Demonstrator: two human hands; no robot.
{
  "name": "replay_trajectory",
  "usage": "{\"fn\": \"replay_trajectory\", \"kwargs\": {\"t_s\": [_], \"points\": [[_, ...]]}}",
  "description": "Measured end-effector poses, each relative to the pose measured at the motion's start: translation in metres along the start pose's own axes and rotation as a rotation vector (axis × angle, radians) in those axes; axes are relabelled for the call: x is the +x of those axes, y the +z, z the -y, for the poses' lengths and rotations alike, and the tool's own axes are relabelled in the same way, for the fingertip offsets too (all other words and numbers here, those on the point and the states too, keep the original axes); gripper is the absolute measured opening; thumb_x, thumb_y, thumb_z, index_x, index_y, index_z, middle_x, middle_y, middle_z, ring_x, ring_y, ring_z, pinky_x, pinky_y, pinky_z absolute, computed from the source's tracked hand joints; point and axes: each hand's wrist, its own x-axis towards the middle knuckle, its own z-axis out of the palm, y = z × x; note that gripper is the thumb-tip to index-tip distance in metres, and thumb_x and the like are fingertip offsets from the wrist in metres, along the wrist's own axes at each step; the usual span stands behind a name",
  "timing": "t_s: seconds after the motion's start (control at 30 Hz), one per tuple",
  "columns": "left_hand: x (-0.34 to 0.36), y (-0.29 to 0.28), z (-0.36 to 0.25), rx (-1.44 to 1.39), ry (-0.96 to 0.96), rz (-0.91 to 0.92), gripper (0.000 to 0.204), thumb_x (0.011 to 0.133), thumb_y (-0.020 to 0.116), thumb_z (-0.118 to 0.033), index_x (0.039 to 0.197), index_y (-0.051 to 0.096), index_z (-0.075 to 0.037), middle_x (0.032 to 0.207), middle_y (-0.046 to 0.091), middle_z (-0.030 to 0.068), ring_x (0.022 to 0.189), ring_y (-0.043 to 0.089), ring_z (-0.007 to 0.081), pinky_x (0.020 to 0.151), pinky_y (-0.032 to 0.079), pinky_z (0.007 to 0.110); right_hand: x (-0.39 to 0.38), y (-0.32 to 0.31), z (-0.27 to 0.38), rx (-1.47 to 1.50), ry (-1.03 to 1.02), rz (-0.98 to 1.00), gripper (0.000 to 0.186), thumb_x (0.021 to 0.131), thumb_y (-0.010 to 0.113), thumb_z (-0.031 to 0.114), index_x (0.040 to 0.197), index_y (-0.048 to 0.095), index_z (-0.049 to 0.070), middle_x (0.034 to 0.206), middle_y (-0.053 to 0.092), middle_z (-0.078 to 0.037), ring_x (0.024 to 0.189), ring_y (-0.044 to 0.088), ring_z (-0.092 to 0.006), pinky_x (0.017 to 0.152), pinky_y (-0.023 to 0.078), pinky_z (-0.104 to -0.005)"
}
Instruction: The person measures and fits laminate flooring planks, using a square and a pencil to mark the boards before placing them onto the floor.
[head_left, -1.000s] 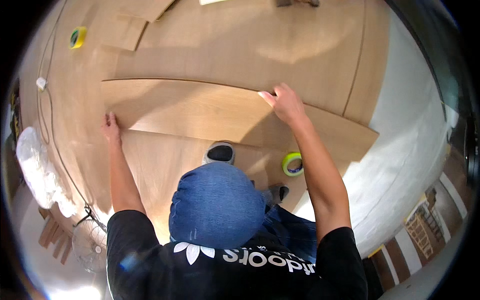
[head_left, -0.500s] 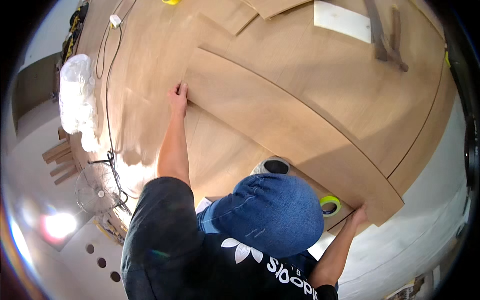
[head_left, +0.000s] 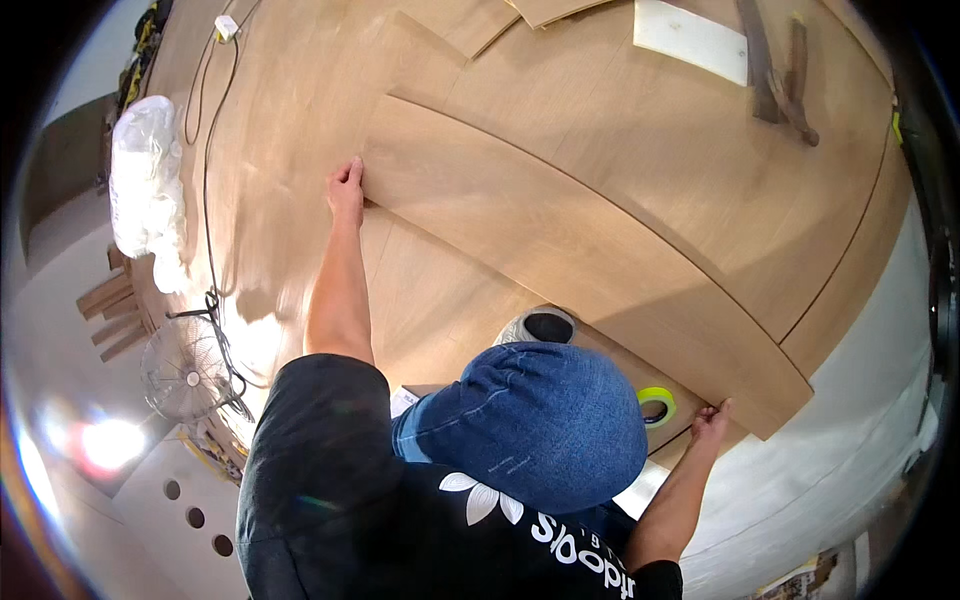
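A long light-wood plank (head_left: 560, 230) lies diagonally across the middle of the view over the wooden floor (head_left: 280, 130). My left hand (head_left: 345, 185) grips its far-left end, fingers closed at the edge. My right hand (head_left: 710, 420) holds the near edge toward the lower-right end, fingers curled at it. A roll of yellow-green tape (head_left: 656, 406) sits just left of my right hand, by my bent knee in jeans (head_left: 540, 420). My grey shoe (head_left: 535, 324) shows beside the plank’s near edge.
Board offcuts (head_left: 455, 30), a white panel (head_left: 690, 40) and dark tools (head_left: 780, 75) lie ahead. At left are a bundle of white plastic (head_left: 145, 180), a black cable (head_left: 208, 160), a fan (head_left: 185, 370) and wood strips (head_left: 115, 310). A pale surface (head_left: 850, 380) borders the right.
The view has turned. My right hand has moved from the plank’s far edge to its near edge toward the right end; my left hand still holds the left end. Little differs over the last half second.
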Motion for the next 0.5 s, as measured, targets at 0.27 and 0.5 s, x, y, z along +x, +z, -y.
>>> {"fn": "replay_trajectory", "kwargs": {"t_s": [0.27,0.5], "points": [[-0.015,0.02,-0.033,-0.008,0.001,-0.001,0.039,0.095,0.073,-0.032,0.116,0.074,0.001,0.117,0.067,0.0133,0.107,0.064,0.0219,0.095,0.05,0.035,0.012,-0.013,-0.001,0.106,0.029,-0.091,0.03,0.094,0.072,0.043,0.086,0.06,0.017,0.06,0.045,0.003,0.052,0.042,-0.0108,0.047,0.042,-0.0241],[-0.006,0.01,-0.029,-0.139,-0.096,0.08,0.039,0.095,0.073,-0.032,0.114,0.074,0.003,0.114,0.07,0.012,0.103,0.065,0.0191,0.092,0.052,0.034,-0.002,-0.013,0.005,-0.388,-0.531,-0.075,0.034,0.096,0.071,0.026,0.117,0.06,0.001,0.103,0.063,-0.012,0.088,0.061,-0.025,0.079,0.053,-0.0381]]}}
